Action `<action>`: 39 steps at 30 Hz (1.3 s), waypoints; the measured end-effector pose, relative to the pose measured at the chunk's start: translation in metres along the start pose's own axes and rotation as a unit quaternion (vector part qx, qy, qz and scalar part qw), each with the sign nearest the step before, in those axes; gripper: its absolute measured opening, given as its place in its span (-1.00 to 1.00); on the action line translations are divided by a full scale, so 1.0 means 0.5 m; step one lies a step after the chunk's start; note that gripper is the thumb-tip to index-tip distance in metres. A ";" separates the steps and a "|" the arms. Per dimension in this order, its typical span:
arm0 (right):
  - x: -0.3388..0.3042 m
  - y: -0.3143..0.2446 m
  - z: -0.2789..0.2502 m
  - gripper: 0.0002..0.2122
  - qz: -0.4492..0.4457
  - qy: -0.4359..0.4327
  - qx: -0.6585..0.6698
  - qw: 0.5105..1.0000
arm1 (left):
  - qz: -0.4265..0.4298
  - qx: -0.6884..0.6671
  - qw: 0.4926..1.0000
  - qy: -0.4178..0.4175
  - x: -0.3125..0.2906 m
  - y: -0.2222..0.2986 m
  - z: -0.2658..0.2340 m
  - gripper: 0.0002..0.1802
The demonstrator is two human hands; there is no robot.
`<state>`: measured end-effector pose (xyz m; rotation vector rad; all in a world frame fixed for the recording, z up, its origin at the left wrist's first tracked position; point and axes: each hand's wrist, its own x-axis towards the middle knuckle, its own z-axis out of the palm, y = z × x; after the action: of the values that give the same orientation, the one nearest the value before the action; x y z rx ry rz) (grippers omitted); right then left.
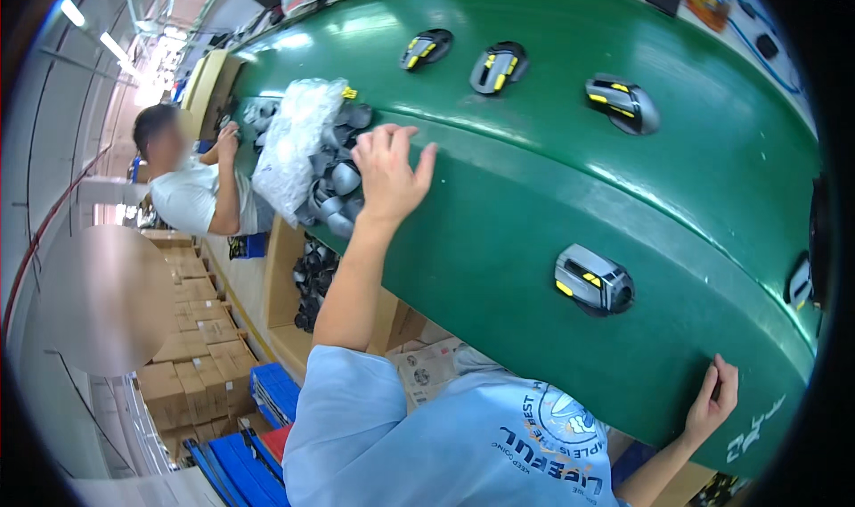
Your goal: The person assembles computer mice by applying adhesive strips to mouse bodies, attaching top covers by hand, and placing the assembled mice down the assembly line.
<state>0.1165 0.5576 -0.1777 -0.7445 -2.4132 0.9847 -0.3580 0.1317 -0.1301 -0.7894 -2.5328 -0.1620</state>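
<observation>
1. Two hands work at the green belt (534,186).
2. Left hand (387,173) hovers with fingers spread loosely, holding nothing; the pile of grey mouse shells (337,182) lies just beside and under its fingertips.
3. Right hand (712,400) grips the belt's near edge.

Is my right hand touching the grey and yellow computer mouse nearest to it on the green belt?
Apart. The head view shows bare green belt between the right hand, at the belt's edge, and the grey and yellow computer mouse.
</observation>
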 end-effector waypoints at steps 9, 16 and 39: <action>0.024 -0.002 -0.009 -0.83 -0.051 0.003 -0.001 0.999 | -0.056 0.157 0.977 -0.137 0.081 -0.224 0.020 -0.69; 0.020 -0.007 -0.031 -0.85 -0.053 -0.028 -0.005 0.998 | -0.013 0.161 0.980 -0.117 0.062 -0.218 0.045 -0.78; 0.123 -0.279 0.195 -0.61 0.156 -0.122 0.575 0.794 | 0.223 -0.420 0.874 -0.099 -0.081 0.403 -0.034 -0.03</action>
<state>-0.0293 0.4623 -0.1285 -0.5205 -1.3414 2.4190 -0.2087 0.2734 -0.1403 -1.7625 -2.3202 -1.1190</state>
